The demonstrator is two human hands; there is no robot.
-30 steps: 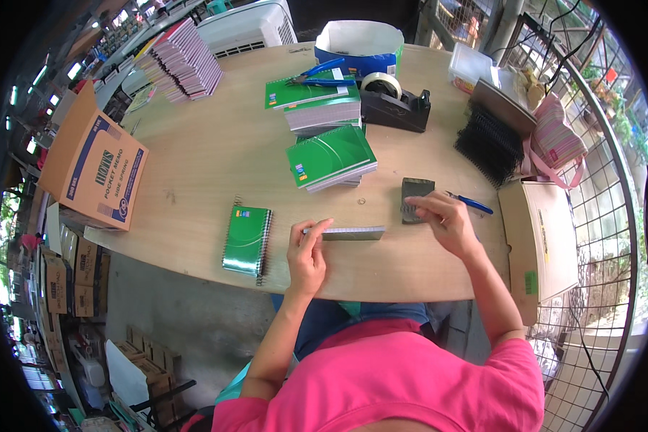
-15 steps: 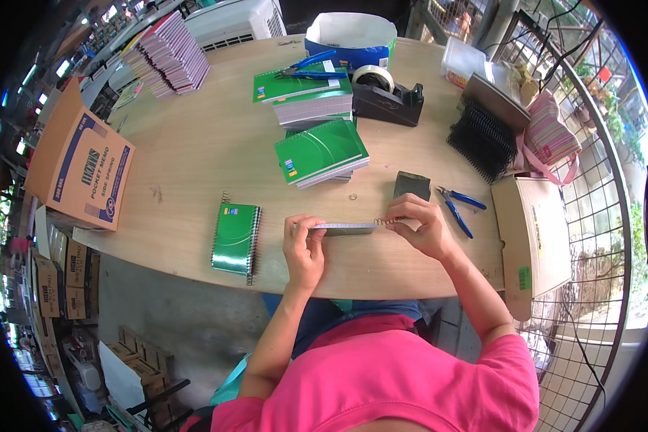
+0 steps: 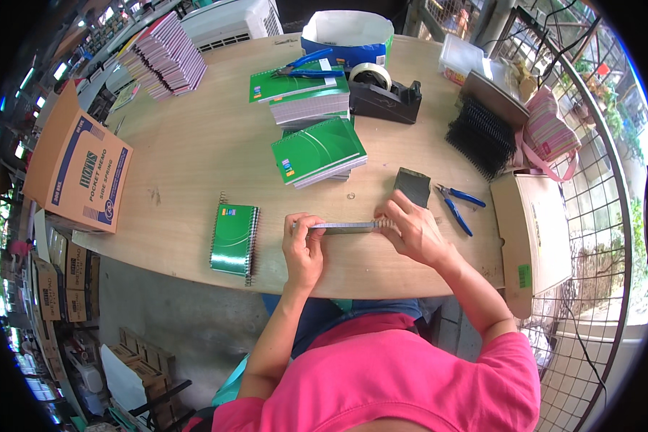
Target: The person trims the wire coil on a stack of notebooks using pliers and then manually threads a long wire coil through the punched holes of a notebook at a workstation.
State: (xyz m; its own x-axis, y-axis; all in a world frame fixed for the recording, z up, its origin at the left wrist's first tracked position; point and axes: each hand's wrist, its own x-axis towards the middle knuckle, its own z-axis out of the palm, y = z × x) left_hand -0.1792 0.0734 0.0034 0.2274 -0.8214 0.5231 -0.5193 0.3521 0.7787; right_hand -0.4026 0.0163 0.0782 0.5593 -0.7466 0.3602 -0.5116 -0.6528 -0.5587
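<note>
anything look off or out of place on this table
Mostly tidy. The top green notebook sits skewed on its stack, overhanging it, and a small ring lies loose on the bare wood near the hands.

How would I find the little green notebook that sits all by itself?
Start at the big wooden table and go to its near edge, where the person's left hand is. Just left of that hand lies the small green notebook, spiral wire along its sides. The other green notebooks are stacked farther back; this one lies alone and flat.
</note>
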